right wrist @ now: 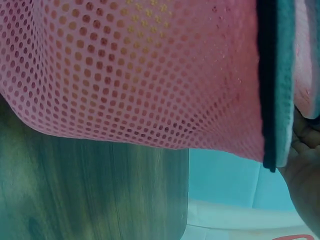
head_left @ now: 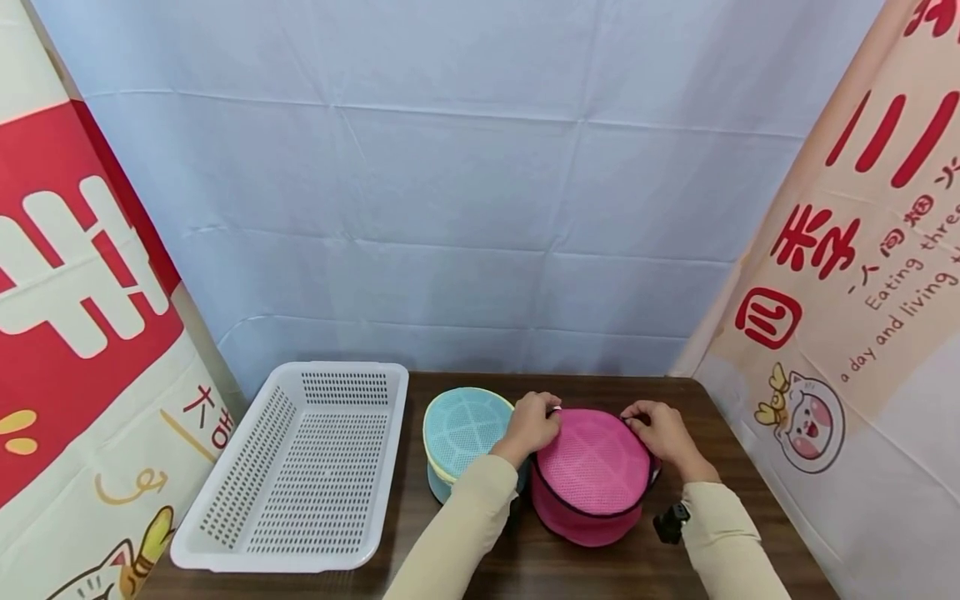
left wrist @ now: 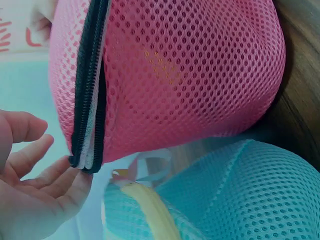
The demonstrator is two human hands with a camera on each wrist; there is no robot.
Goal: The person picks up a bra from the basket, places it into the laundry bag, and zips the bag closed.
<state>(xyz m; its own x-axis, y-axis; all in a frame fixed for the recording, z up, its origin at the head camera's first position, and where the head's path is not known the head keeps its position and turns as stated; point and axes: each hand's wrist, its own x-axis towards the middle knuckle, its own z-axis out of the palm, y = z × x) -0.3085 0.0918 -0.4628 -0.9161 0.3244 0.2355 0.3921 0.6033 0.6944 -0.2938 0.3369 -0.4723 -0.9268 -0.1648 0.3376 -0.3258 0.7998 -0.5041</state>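
Note:
In the head view, a round pink mesh laundry bag with a black zipper rim stands on the table. My left hand is at the far left of its rim. The left wrist view shows that hand's thumb apart from its fingers, fingertips touching the end of the black zipper. At the far right of the rim, my right hand pinches the edge; its fingers are partly hidden behind the lid in the right wrist view. Beside my left forearm stands a blue mesh laundry bag with yellow trim.
A white perforated plastic basket stands on the left of the dark wooden table. A pale cloth hangs behind the table, and printed cloths hang at both sides.

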